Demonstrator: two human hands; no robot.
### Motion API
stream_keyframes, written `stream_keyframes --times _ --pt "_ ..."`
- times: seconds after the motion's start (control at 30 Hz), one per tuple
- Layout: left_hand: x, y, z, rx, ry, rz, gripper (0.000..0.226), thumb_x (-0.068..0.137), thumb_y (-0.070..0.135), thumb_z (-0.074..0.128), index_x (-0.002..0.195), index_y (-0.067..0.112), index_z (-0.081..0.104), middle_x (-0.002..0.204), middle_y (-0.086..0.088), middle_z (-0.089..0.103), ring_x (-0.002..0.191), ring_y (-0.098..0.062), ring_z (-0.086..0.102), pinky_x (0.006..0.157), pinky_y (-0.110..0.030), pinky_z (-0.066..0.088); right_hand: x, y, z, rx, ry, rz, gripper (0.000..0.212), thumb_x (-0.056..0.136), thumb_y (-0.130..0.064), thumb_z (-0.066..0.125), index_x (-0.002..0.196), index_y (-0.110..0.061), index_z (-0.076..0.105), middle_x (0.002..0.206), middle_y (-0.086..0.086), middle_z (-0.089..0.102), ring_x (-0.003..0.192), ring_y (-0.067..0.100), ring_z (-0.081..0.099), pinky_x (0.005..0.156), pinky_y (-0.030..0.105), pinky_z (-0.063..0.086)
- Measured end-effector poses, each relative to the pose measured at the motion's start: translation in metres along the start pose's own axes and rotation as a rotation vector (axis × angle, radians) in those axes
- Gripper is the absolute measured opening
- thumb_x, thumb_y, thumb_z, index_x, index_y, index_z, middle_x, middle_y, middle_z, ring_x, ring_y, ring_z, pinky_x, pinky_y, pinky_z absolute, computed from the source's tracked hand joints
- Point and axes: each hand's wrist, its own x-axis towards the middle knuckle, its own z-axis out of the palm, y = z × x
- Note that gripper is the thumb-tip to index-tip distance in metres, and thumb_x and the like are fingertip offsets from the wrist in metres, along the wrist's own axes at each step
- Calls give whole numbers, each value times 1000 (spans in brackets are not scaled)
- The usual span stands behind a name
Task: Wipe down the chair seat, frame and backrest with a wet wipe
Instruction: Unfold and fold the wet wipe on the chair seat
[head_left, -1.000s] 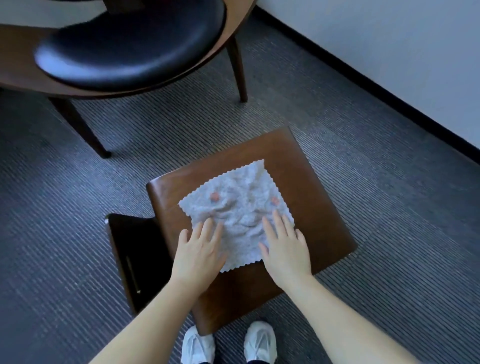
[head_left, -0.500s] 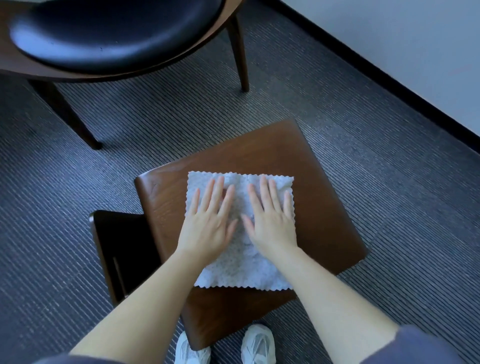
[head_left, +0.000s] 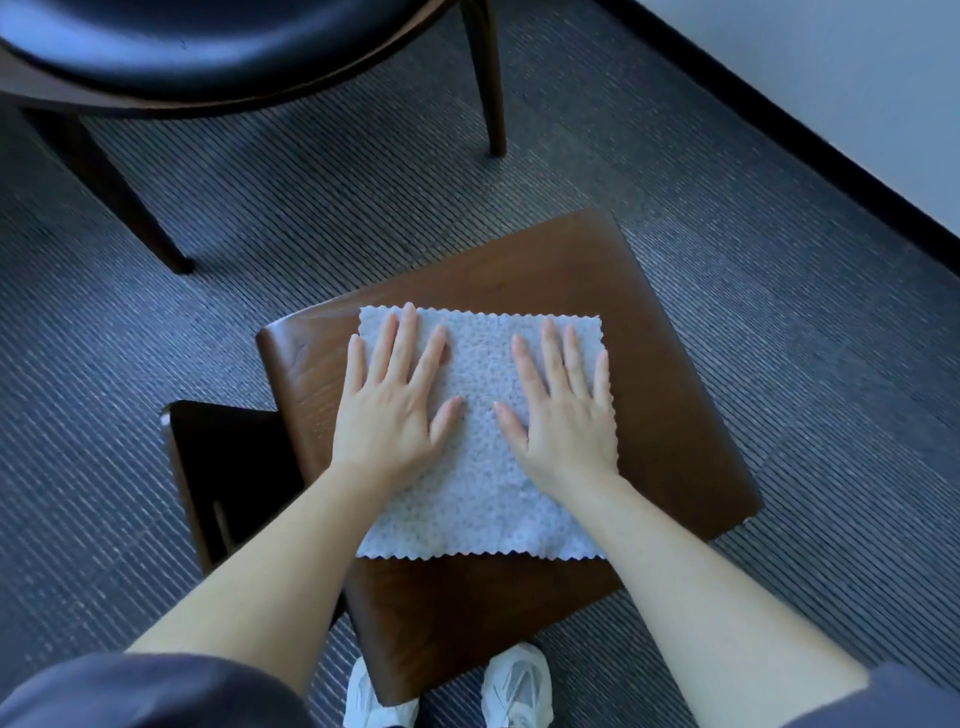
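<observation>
Wet wipe (head_left: 480, 467) is spread flat on the wooden seat (head_left: 675, 415), sitting toward the seat's left edge, its far-left corner close to the seat's far-left corner. Both hands are on top, palms down, fingers straight and fanned, nothing pinched. Left hand (head_left: 392, 410) covers the wipe's left half, right hand (head_left: 566, 415) the right half. The hands are apart, thumbs pointing at each other with a strip of wipe between. The outer little fingers reach the wipe's side edges, so the hands span its full width. The wipe is roughly square, with no useful long axis. Key relation: the wipe is directly under the hands, and bare wood lies mainly right of the right hand and beyond the fingertips, plus a strip at the near edge. I'd judge the next stroke goes forward or rightward, right hand leading. Seat stage only. A dark panel (head_left: 223, 467) sits off the seat's left edge, lower down; backrest or frame, can't tell. It looks untouched.
</observation>
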Motion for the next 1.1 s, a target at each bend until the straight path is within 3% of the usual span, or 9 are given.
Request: stream_keyframes --times 0.17,0.4,0.63,0.7,0.8,0.87,0.97,1.1 --pt "-10 4 -8 -27 13 -35 70 98 55 19 156 17 13 163 -15 2 151 -31 -2 120 -52 0 -10 -2 -10 69 30 29 72 94 -60 11 154 -23 -3 161 8 -12 147 26 -14 118 56 -2" --pt "-87 16 11 -33 -19 87 69 98 54 24 155 14 21 162 -12 11 150 -29 9 119 -53 10 -75 -11 15 14 5 -61 70 96 -56 23 154 -19 9 161 10 2 149 27 -1 116 58 12" --pt "-92 9 7 -47 -95 93 71 97 58 20 156 19 6 164 -7 -1 151 -25 -3 119 -55 0 -83 6 9 102 7 -136 66 98 -49 25 154 -18 9 162 7 1 149 25 -3 118 56 8" --pt "-105 1 0 -66 -97 114 73 95 54 32 155 16 15 163 -10 8 151 -27 4 118 -58 5 -101 14 3 191 53 -99 66 96 -45 33 153 -15 17 162 9 7 149 24 3 119 51 6" --pt "-133 -13 -13 -72 -2 188 55 87 41 50 134 12 51 142 -11 48 134 -30 43 111 -52 28 -140 29 0 214 123 -133 55 89 -32 58 139 -15 43 146 7 40 135 24 39 113 45 26" --pt "-148 -18 -19 -54 62 249 36 83 35 63 113 14 61 117 -6 61 111 -28 59 98 -44 35 -160 36 0 188 112 -140 51 78 -24 73 125 -14 55 125 4 55 115 23 55 98 42 41" --pt "-155 -22 -22 -37 32 267 33 71 26 79 98 14 64 100 -2 62 94 -26 62 85 -40 37 -168 41 -2 160 110 -156 43 71 -16 76 112 -14 63 110 1 60 101 22 59 84 38 47" --pt "-144 -21 -19 5 42 261 10 87 20 54 90 17 63 89 1 59 82 -24 59 70 -38 40 -148 40 -1 90 157 -185 28 71 -8 72 98 -16 66 94 -1 61 83 21 57 69 32 42"
